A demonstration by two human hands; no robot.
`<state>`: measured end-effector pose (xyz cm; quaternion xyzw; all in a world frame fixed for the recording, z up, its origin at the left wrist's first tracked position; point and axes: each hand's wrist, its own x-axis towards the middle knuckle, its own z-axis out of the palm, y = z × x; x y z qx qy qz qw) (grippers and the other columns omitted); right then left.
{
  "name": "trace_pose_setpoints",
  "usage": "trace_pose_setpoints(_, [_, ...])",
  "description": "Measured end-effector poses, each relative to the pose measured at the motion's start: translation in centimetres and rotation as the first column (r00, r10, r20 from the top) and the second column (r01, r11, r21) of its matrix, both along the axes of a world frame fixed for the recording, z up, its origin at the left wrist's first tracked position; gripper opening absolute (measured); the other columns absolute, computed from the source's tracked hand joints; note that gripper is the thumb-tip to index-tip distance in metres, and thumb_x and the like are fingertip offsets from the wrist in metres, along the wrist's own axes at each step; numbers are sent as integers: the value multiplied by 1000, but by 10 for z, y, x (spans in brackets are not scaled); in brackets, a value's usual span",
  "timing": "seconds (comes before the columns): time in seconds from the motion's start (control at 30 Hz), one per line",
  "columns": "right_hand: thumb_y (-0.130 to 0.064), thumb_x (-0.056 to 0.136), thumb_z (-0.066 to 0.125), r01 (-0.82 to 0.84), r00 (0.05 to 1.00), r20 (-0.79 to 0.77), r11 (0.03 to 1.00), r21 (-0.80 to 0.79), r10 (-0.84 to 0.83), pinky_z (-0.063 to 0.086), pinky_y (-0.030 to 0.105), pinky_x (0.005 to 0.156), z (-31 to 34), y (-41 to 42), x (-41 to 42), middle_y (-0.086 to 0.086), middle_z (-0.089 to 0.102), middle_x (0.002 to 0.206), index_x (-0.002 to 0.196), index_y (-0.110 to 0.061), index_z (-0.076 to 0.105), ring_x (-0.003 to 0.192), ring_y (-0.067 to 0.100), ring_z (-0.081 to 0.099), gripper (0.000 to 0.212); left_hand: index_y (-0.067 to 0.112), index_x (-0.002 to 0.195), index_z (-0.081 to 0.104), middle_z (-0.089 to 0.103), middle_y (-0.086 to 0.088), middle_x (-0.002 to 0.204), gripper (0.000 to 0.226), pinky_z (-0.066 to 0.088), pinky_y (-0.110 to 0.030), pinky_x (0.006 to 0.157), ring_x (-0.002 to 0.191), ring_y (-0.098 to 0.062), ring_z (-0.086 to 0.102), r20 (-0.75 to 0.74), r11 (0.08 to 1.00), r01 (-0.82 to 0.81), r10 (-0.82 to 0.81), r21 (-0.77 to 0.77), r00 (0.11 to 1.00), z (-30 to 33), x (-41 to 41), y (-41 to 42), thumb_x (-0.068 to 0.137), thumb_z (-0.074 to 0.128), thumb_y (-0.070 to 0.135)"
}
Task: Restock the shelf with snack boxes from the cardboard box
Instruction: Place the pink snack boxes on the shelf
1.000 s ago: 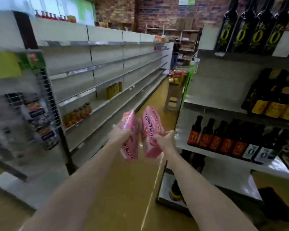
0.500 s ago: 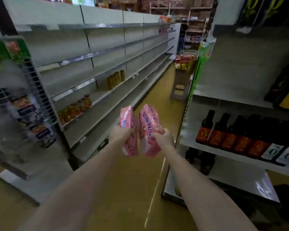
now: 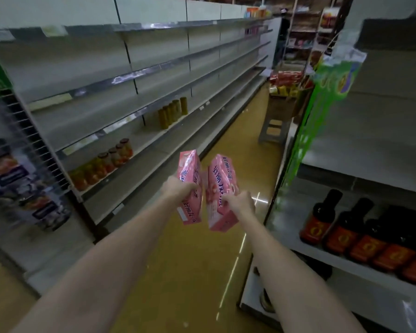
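Both my arms reach forward over the aisle floor. My left hand (image 3: pixel 178 188) grips a pink snack box (image 3: pixel 189 171) held upright, its narrow side facing me. My right hand (image 3: pixel 239 203) grips a second pink snack box (image 3: pixel 220 181), tilted slightly to the right, its printed face showing. The two boxes sit side by side, nearly touching. A long grey shelf unit (image 3: pixel 154 150) runs along the left of the aisle with mostly bare boards. The cardboard box is out of view.
Jars (image 3: pixel 101 164) and tall cans (image 3: pixel 172 111) stand on the left shelves. A wire rack of packets (image 3: pixel 22 176) is at the near left. Dark bottles (image 3: pixel 346 227) line the right shelf. A wooden stool (image 3: pixel 274 126) with goods stands further down the aisle.
The view has swung left and down along the aisle, so the left shelves fill more of it. Both hands still hold their boxes, now slightly further apart.
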<state>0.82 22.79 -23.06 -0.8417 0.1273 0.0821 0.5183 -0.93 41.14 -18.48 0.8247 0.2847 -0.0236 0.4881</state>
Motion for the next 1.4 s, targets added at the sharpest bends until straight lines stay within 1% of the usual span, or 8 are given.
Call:
trace_pose_setpoints(0.17, [-54,41,65,10,1000,-4,1000,11,-10,44,26,58,-1,27,55,6,67,96,116,-10,57,78,23,62,87,5,104,49,70,-14,87,52,62,-40,63,67,-26,73,-35,997,-31,28,-72,999,-14,56,27,66,81,21])
trace_pose_setpoints(0.53, [-59,68,79,151,989,2,988,-44,-151,47,33,75,-25,119,207,9,65,112,124,-7,51,99,31,64,82,15,114,41,62,-7,100,65,59,-39,66,76,-22,66,58,998,43,-45,45,997,-45,218,121,68,78,41])
trace_pose_setpoints(0.73, [-40,83,70,135,991,19,987,-88,-134,44,31,62,-21,164,287,13,61,113,130,0,44,96,31,60,67,12,127,37,63,-11,107,74,60,-39,66,77,-23,67,75,989,139,-143,56,987,-51,305,163,75,78,44])
trace_pose_setpoints(0.9, [-53,78,70,200,980,0,974,-103,-201,54,43,80,-22,177,341,6,63,107,122,-12,45,98,31,64,65,10,135,34,57,-1,89,75,58,-34,60,69,-16,66,88,980,183,-189,79,978,-53,365,174,79,78,34])
trace_pose_setpoints(1.0, [-64,68,68,216,976,10,970,-111,-216,59,49,76,-37,175,382,1,65,97,110,-24,46,85,27,68,62,16,136,31,60,-10,112,82,60,-42,73,84,-22,68,81,974,215,-220,63,972,-55,403,174,75,80,37])
trace_pose_setpoints(1.13, [-79,52,53,222,975,8,968,-118,-223,61,49,71,-79,160,454,-2,66,93,114,-40,43,78,24,71,74,15,121,39,60,-6,101,57,59,-34,63,76,-15,68,57,966,257,-259,33,964,-60,460,168,81,77,27])
trace_pose_setpoints(1.27, [-69,61,62,211,978,11,975,-73,-210,61,43,71,-55,156,499,-6,67,98,123,-42,46,76,19,69,70,14,124,43,55,5,87,52,48,-23,53,71,-8,63,83,966,259,-259,11,962,-63,523,153,84,75,21])
trace_pose_setpoints(1.4, [-37,78,74,182,983,25,982,46,-184,50,32,79,-35,140,568,0,64,122,139,-25,47,92,19,62,68,18,130,43,61,-1,104,61,60,-42,78,84,-18,66,92,976,216,-215,0,972,-60,599,135,80,77,22])
